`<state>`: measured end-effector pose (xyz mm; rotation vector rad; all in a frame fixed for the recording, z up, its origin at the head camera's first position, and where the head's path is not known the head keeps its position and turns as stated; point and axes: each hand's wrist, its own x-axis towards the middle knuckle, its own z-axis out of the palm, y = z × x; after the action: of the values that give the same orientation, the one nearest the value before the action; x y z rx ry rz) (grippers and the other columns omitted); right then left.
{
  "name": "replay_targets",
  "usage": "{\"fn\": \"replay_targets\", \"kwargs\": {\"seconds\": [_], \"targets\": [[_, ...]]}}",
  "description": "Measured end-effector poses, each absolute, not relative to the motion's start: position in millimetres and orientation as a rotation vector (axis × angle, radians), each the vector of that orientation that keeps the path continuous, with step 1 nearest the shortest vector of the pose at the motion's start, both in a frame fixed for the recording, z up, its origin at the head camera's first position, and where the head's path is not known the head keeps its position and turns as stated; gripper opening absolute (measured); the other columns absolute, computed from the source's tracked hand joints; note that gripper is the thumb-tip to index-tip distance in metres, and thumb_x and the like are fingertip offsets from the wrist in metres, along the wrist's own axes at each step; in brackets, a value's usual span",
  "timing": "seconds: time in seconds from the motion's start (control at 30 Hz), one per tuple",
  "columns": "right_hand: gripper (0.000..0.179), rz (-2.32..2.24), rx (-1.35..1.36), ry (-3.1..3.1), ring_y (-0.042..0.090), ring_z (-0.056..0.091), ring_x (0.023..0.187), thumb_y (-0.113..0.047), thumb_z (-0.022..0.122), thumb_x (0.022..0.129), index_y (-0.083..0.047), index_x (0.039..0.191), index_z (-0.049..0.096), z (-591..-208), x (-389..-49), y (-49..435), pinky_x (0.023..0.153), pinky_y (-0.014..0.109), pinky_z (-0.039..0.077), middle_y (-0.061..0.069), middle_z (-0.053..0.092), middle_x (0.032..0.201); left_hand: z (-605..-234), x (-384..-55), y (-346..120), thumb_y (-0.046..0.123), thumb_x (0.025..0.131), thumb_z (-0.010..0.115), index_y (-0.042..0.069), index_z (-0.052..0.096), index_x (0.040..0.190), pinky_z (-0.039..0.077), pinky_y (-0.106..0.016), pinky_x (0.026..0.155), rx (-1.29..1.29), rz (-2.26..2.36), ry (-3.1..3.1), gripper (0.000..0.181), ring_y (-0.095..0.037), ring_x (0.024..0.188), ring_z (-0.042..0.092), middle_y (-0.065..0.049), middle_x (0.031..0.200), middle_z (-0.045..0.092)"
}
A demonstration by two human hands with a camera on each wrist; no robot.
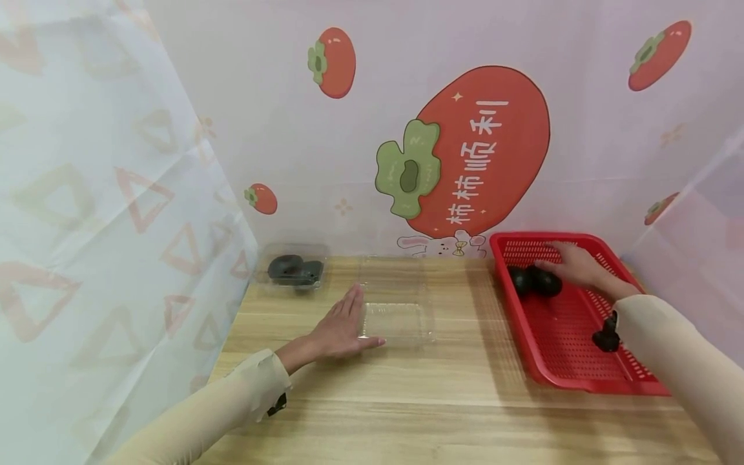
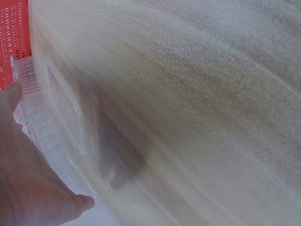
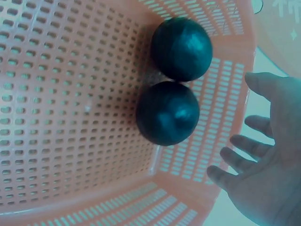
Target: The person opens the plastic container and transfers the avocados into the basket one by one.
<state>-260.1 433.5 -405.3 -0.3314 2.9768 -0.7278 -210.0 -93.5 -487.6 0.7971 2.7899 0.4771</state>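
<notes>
A clear plastic clamshell box (image 1: 395, 326) lies with its lid raised at the back middle of the table. My left hand (image 1: 340, 328) is at its left side, fingers straight and thumb spread along the front edge. Over the red basket (image 1: 531, 352) on the right reaches my right hand (image 1: 575, 266), fingers spread and holding nothing. Two dark, shiny round fruits (image 3: 168, 113), avocado-like, sit side by side against the basket's wall, a short way from the right fingers (image 3: 254, 147).
Another clear plastic box (image 1: 264, 271) stands at the back left with dark fruits (image 1: 293, 270) inside. Behind the wooden table (image 1: 372, 413) hangs a persimmon-print cloth (image 1: 279, 116), which also covers the left and right sides.
</notes>
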Motion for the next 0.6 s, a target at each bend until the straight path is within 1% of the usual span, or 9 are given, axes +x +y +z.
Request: {"fn": "replay_targets", "kwargs": {"seconds": [0.13,0.3,0.47,0.6], "targets": [[0.056,-0.718,-0.373,3.017,0.050,0.061,0.117,-0.022,0.067,0.105,0.012,0.146,0.049,-398.9,-256.7,420.5,0.101,0.073,0.047,0.034,0.064,0.129,-488.3,-210.6,-94.0,0.071,0.097,0.059,-0.007,0.003,0.167,0.018,-0.052,0.130,0.805,0.457,2.793,0.119,-0.036,0.164,0.003,-0.025,0.176,0.000],[0.064,-0.676,-0.404,3.028,0.051,0.058,0.123,-0.026,0.070,0.103,0.012,0.149,0.047,-392.8,-253.5,394.6,0.103,0.073,0.045,0.036,0.060,0.135,-488.8,-211.4,-94.2,0.071,0.097,0.059,-0.007,0.002,0.167,0.016,-0.052,0.131,0.805,0.452,2.785,0.119,-0.036,0.164,0.002,-0.025,0.176,-0.001],[0.071,-0.633,-0.418,3.015,0.055,0.046,0.137,-0.031,0.069,0.104,0.012,0.154,0.041,-387.5,-251.8,371.2,0.111,0.075,0.037,0.038,0.049,0.148,-492.5,-213.7,-94.0,0.072,0.096,0.058,-0.008,0.001,0.166,0.016,-0.053,0.130,0.814,0.460,2.789,0.121,-0.036,0.164,0.002,-0.026,0.176,-0.002],[0.076,-0.582,-0.414,3.000,0.056,0.040,0.143,-0.035,0.069,0.103,0.010,0.157,0.038,-384.2,-250.4,352.3,0.114,0.075,0.034,0.037,0.042,0.155,-497.2,-216.1,-94.2,0.074,0.096,0.057,-0.006,-0.001,0.167,0.015,-0.052,0.131,0.810,0.456,2.796,0.122,-0.034,0.164,0.000,-0.024,0.176,-0.004]]}}
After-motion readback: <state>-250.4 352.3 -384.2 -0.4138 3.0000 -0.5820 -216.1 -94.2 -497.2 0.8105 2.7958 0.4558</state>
